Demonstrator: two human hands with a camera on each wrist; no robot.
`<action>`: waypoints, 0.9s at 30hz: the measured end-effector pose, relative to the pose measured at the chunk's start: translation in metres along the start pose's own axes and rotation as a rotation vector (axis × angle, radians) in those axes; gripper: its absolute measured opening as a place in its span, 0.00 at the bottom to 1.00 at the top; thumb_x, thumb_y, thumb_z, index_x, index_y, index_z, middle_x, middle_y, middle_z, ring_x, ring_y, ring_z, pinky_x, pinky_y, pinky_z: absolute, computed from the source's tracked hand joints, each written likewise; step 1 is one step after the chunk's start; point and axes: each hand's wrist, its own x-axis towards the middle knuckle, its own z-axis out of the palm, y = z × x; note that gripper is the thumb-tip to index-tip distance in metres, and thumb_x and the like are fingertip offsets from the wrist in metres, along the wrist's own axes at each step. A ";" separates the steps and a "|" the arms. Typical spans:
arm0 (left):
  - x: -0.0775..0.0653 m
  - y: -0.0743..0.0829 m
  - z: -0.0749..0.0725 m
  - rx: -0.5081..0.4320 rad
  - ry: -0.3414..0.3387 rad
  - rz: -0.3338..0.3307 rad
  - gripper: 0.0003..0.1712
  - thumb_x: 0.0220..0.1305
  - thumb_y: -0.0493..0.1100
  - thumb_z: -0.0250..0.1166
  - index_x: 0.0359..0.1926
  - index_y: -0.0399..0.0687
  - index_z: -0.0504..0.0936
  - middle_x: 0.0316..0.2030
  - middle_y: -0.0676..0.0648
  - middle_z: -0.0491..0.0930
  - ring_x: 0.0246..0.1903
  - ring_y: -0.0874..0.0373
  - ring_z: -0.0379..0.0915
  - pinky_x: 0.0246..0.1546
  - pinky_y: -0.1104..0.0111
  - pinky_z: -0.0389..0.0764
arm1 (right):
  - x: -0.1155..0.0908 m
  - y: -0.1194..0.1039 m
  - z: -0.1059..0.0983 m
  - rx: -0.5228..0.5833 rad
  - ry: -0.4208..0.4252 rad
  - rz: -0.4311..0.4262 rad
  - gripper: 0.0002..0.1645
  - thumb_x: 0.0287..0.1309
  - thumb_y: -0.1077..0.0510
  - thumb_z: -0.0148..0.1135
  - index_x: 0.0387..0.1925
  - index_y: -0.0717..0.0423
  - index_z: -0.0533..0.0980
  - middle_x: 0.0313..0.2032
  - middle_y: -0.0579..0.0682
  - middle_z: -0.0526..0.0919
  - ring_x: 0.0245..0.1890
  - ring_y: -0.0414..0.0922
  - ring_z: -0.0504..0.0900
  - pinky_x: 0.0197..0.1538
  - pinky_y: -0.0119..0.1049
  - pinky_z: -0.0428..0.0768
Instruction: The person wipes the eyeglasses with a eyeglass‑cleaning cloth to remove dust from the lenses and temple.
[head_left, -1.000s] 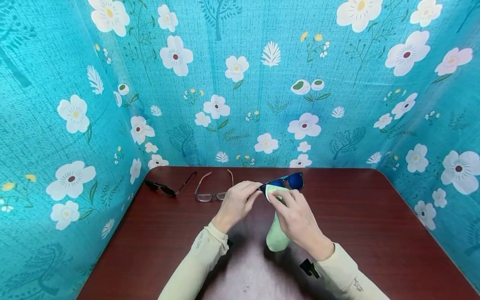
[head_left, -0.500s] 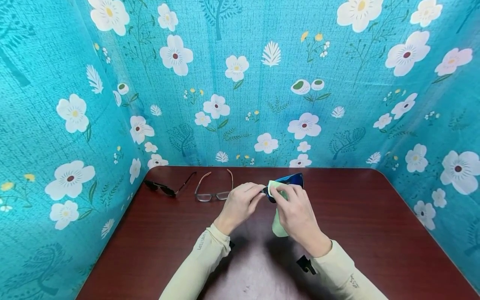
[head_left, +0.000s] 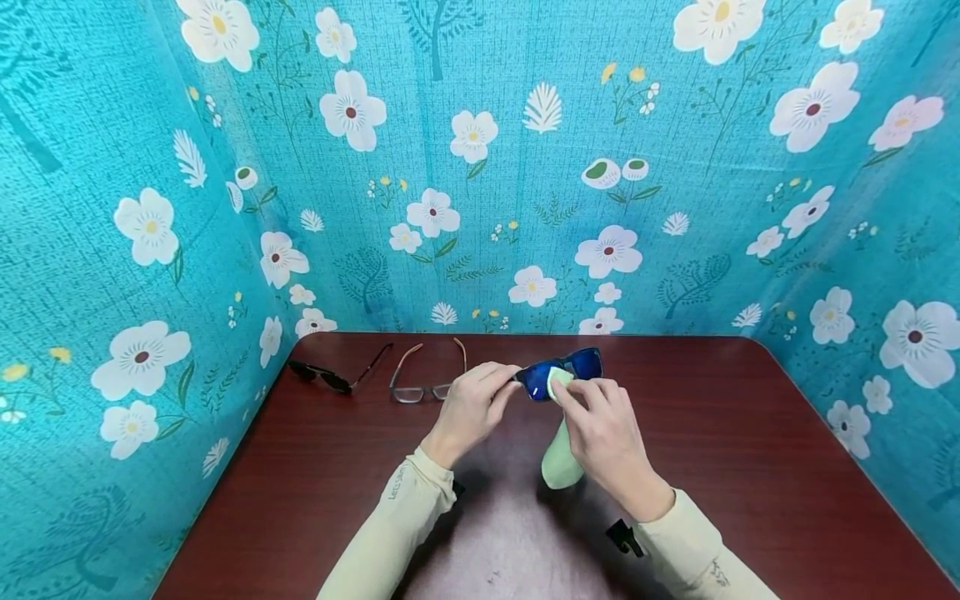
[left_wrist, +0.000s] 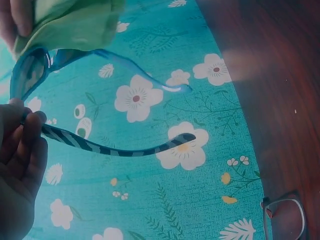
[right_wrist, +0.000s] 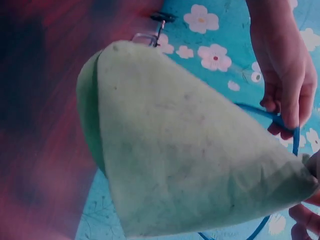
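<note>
Blue-lensed sunglasses (head_left: 537, 379) are held above the table in the head view. My left hand (head_left: 471, 410) pinches them at the hinge end of one temple. That striped temple (left_wrist: 115, 151) points away from the fingers in the left wrist view. My right hand (head_left: 609, 433) pinches a light green cleaning cloth (head_left: 561, 460), and a folded corner of it touches the front of the lenses near the bridge. The rest of the cloth (right_wrist: 185, 145) hangs below the hand and fills much of the right wrist view, hiding part of the sunglasses.
Clear eyeglasses (head_left: 409, 395) lie on the dark red table (head_left: 712, 433), partly behind the left hand. Dark sunglasses (head_left: 330, 379) lie at the far left corner. A blue flowered curtain (head_left: 525, 208) rises behind the table and along both sides.
The cloth corner has slid from the lens nearest the left hand toward the bridge, uncovering that lens. The sunglasses tilted and turned back; the cloth's hanging end swung.
</note>
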 end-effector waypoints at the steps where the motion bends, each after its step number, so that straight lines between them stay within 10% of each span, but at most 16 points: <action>1: 0.000 0.000 0.000 -0.003 -0.003 0.010 0.13 0.54 0.38 0.62 0.42 0.44 0.78 0.34 0.52 0.77 0.36 0.64 0.71 0.40 0.74 0.71 | 0.000 0.002 -0.001 -0.004 0.000 0.019 0.19 0.60 0.58 0.42 0.45 0.57 0.77 0.34 0.55 0.75 0.32 0.54 0.69 0.26 0.45 0.65; 27: -0.005 -0.004 0.005 -0.059 0.022 0.026 0.12 0.56 0.37 0.61 0.43 0.44 0.78 0.36 0.51 0.77 0.38 0.64 0.71 0.41 0.74 0.71 | 0.005 -0.006 0.002 0.010 0.056 -0.038 0.17 0.60 0.58 0.45 0.44 0.58 0.78 0.30 0.53 0.74 0.29 0.52 0.69 0.25 0.43 0.64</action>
